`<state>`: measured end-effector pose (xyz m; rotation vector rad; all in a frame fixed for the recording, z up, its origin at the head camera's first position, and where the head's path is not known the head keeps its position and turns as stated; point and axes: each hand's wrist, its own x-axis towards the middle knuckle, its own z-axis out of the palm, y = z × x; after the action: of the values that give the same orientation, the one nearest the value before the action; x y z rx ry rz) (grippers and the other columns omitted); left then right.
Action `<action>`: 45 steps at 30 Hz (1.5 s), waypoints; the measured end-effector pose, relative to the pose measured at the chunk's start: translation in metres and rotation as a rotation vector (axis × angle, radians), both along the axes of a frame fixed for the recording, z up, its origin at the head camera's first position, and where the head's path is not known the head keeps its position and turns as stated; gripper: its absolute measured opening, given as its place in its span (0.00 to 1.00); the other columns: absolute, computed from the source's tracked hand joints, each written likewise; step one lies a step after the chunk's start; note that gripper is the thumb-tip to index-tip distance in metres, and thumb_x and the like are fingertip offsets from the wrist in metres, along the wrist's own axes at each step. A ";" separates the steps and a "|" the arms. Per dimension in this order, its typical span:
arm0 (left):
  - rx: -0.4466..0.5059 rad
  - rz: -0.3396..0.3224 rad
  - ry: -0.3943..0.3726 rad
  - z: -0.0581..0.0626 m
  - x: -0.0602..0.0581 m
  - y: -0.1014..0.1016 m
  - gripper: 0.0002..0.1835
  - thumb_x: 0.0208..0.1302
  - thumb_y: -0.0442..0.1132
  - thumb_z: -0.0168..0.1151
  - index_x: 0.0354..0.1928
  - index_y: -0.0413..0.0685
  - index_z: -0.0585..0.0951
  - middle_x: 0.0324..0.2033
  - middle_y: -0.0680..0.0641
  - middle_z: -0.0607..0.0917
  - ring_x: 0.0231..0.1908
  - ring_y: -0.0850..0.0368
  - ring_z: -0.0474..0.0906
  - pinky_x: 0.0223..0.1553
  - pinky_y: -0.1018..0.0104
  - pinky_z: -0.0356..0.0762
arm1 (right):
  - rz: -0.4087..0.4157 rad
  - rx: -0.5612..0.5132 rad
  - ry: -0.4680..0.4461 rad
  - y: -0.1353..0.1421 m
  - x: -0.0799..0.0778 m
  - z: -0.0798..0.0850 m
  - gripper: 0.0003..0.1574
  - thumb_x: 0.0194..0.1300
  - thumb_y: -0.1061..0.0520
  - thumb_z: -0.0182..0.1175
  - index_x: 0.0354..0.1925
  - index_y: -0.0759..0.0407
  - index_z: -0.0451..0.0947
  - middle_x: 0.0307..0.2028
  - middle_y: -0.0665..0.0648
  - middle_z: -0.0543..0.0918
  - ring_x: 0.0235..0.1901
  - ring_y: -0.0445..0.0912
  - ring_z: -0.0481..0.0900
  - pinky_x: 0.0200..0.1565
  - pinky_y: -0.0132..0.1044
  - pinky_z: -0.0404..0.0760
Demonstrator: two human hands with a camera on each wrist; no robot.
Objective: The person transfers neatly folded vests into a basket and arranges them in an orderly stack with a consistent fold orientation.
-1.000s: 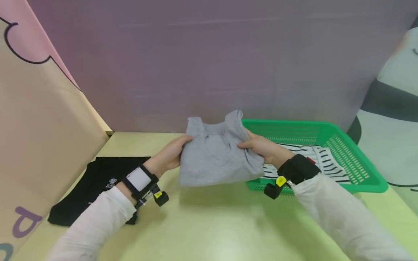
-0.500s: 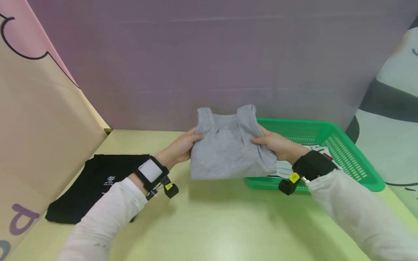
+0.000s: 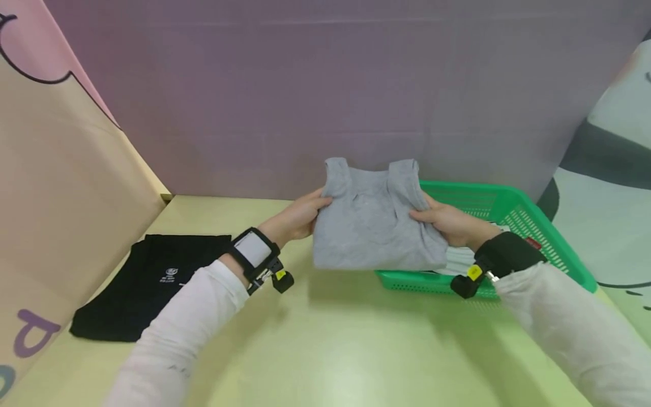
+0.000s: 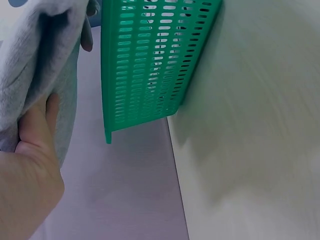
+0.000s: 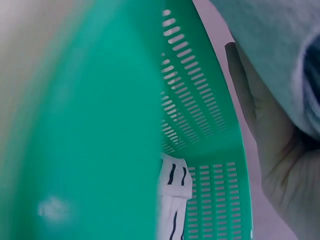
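Both hands hold a folded grey garment [image 3: 373,226], with two strap-like parts standing up at its top, raised above the table. The left hand [image 3: 301,215] grips its left side, thumb on the front. On the right side, the right hand [image 3: 447,222] pinches it the same way, fingers behind the cloth. In the left wrist view the grey cloth [image 4: 65,100] hangs from the hand in loose folds. The garment overlaps the left part of a green basket [image 3: 554,237] in the head view. Inside that basket lies a white garment with black stripes [image 5: 175,185].
A folded black garment [image 3: 132,288] with small white print lies on the pale yellow table [image 3: 325,350] at the left. A purple-grey panel [image 3: 285,102] rises behind the table, and a printed panel [image 3: 76,169] borders its left side.
Both hands have carried the grey garment to the right and slightly up in the head view, further over the basket. Their hold looks the same.
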<state>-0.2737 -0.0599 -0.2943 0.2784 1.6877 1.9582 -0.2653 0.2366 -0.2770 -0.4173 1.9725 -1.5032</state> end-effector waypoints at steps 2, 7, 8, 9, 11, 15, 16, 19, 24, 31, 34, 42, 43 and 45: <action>0.001 0.015 -0.012 0.001 -0.002 0.004 0.28 0.77 0.41 0.32 0.75 0.65 0.45 0.71 0.45 0.57 0.66 0.47 0.63 0.57 0.60 0.71 | -0.007 0.006 0.006 0.003 0.000 0.001 0.48 0.76 0.52 0.40 0.70 0.38 0.12 0.74 0.61 0.29 0.70 0.61 0.44 0.52 0.30 0.69; 0.009 0.031 -0.026 0.004 -0.005 0.013 0.27 0.77 0.41 0.34 0.74 0.66 0.47 0.72 0.47 0.56 0.66 0.48 0.62 0.65 0.53 0.64 | -0.027 0.018 0.018 0.009 0.000 0.003 0.48 0.76 0.52 0.39 0.70 0.39 0.12 0.74 0.61 0.28 0.71 0.61 0.42 0.54 0.32 0.67; 0.007 0.037 -0.027 0.004 -0.006 0.015 0.27 0.77 0.41 0.34 0.74 0.66 0.47 0.72 0.47 0.56 0.66 0.48 0.62 0.65 0.52 0.63 | -0.028 0.020 0.020 0.010 0.000 0.003 0.48 0.76 0.53 0.39 0.70 0.39 0.12 0.74 0.62 0.28 0.71 0.61 0.41 0.54 0.32 0.66; 0.008 0.043 -0.030 0.004 -0.006 0.016 0.27 0.77 0.41 0.34 0.74 0.66 0.47 0.72 0.47 0.56 0.66 0.48 0.62 0.65 0.51 0.63 | -0.027 0.020 0.020 0.011 0.000 0.003 0.48 0.76 0.53 0.39 0.70 0.40 0.12 0.73 0.62 0.28 0.71 0.62 0.41 0.54 0.32 0.66; 0.018 0.058 -0.037 0.003 -0.007 0.020 0.27 0.77 0.40 0.34 0.74 0.65 0.48 0.72 0.47 0.56 0.67 0.47 0.61 0.66 0.51 0.61 | -0.022 0.019 0.019 0.012 0.000 0.003 0.47 0.76 0.53 0.38 0.70 0.40 0.12 0.73 0.62 0.27 0.71 0.62 0.40 0.55 0.32 0.66; 0.045 0.082 -0.044 0.000 -0.010 0.029 0.27 0.77 0.39 0.35 0.74 0.62 0.50 0.72 0.47 0.55 0.69 0.48 0.57 0.68 0.52 0.57 | -0.042 0.037 0.028 0.015 -0.001 0.003 0.47 0.76 0.53 0.38 0.70 0.41 0.12 0.73 0.62 0.26 0.71 0.63 0.40 0.59 0.38 0.65; 0.051 0.086 -0.044 0.000 -0.011 0.032 0.27 0.77 0.38 0.35 0.74 0.61 0.51 0.72 0.47 0.56 0.69 0.48 0.57 0.69 0.52 0.56 | -0.053 0.044 0.029 0.017 -0.001 0.003 0.47 0.76 0.53 0.38 0.70 0.42 0.12 0.73 0.62 0.26 0.71 0.63 0.39 0.60 0.40 0.64; 0.056 0.081 -0.038 0.001 -0.013 0.039 0.27 0.76 0.37 0.35 0.74 0.60 0.52 0.72 0.46 0.55 0.70 0.48 0.55 0.70 0.52 0.55 | -0.076 0.063 0.031 0.021 -0.002 0.004 0.48 0.76 0.53 0.39 0.70 0.42 0.12 0.73 0.62 0.25 0.71 0.62 0.39 0.60 0.39 0.63; 0.039 0.055 -0.034 0.003 -0.017 0.046 0.27 0.76 0.37 0.34 0.74 0.59 0.51 0.72 0.47 0.55 0.70 0.49 0.55 0.70 0.54 0.55 | -0.071 0.078 0.023 0.028 -0.004 0.010 0.49 0.76 0.53 0.41 0.70 0.41 0.12 0.73 0.62 0.26 0.71 0.61 0.38 0.61 0.39 0.63; 0.041 0.041 -0.030 0.017 -0.021 0.058 0.27 0.77 0.38 0.34 0.74 0.62 0.51 0.72 0.47 0.58 0.68 0.49 0.59 0.68 0.54 0.59 | -0.086 0.101 0.030 0.040 -0.008 0.018 0.50 0.76 0.52 0.41 0.70 0.42 0.12 0.73 0.62 0.26 0.71 0.61 0.35 0.62 0.41 0.60; 0.068 0.034 -0.024 0.024 -0.023 0.064 0.27 0.77 0.39 0.35 0.74 0.64 0.51 0.71 0.48 0.59 0.67 0.49 0.62 0.67 0.54 0.61 | -0.108 0.097 0.027 0.047 -0.011 0.020 0.50 0.75 0.51 0.42 0.69 0.41 0.11 0.73 0.61 0.23 0.72 0.61 0.33 0.67 0.52 0.52; 0.076 0.047 -0.027 0.036 -0.032 0.088 0.26 0.77 0.39 0.36 0.73 0.65 0.53 0.71 0.49 0.60 0.67 0.50 0.62 0.66 0.55 0.62 | -0.162 0.098 0.042 0.069 -0.019 0.023 0.52 0.75 0.51 0.43 0.68 0.36 0.10 0.71 0.57 0.14 0.71 0.60 0.21 0.69 0.60 0.33; 0.076 0.051 -0.028 0.039 -0.033 0.092 0.26 0.77 0.39 0.36 0.73 0.65 0.53 0.71 0.49 0.59 0.67 0.50 0.61 0.67 0.55 0.61 | -0.170 0.094 0.044 0.071 -0.019 0.023 0.52 0.75 0.51 0.43 0.68 0.35 0.10 0.70 0.57 0.14 0.70 0.59 0.20 0.69 0.60 0.32; 0.075 0.054 -0.026 0.044 -0.035 0.101 0.26 0.77 0.39 0.36 0.73 0.66 0.54 0.71 0.50 0.59 0.68 0.51 0.59 0.68 0.55 0.60 | -0.186 0.092 0.047 0.075 -0.020 0.024 0.52 0.75 0.51 0.43 0.68 0.34 0.11 0.71 0.56 0.15 0.70 0.58 0.20 0.69 0.59 0.31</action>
<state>-0.3091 0.0407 -0.2507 0.2361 1.6237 2.0592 -0.2857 0.3114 -0.2530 -0.2369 2.1579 -1.5190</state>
